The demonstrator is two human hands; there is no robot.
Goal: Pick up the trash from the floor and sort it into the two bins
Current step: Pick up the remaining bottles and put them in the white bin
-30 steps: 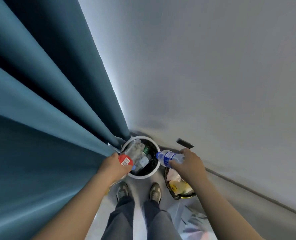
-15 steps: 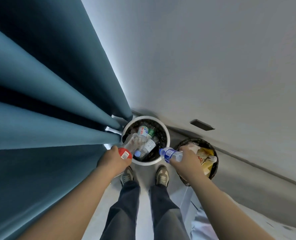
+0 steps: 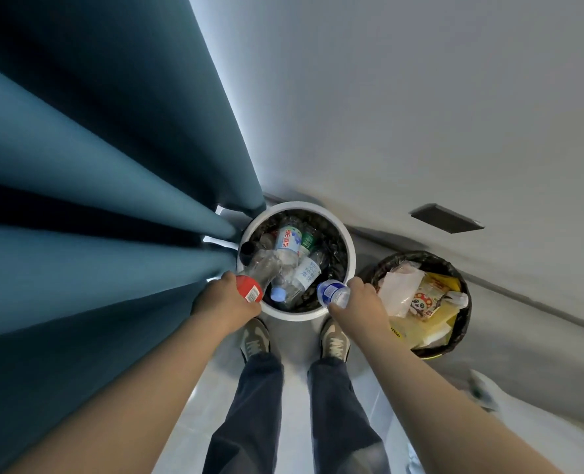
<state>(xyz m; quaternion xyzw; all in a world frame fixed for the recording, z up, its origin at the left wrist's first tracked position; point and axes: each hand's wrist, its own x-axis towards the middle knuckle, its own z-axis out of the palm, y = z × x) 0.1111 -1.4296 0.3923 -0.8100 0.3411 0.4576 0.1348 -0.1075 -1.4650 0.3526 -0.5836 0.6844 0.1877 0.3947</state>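
Note:
My left hand (image 3: 223, 301) grips a clear bottle with a red label (image 3: 255, 274), its far end pointing over the white bin (image 3: 349, 243). My right hand (image 3: 362, 301) holds a small bottle with a blue label (image 3: 332, 293) at the white bin's near rim. Several plastic bottles lie inside that bin on a black liner. To its right stands a black bin (image 3: 464, 323) filled with wrappers and yellow packaging.
A teal curtain (image 3: 95, 200) hangs close on the left, touching the white bin. A grey wall (image 3: 420, 97) with a dark socket plate (image 3: 446, 218) rises behind both bins. My feet (image 3: 256, 340) stand just before the white bin.
The view has tilted down, so both bins show more fully. Both hands keep their bottles and sit lower, at the white bin's near rim.

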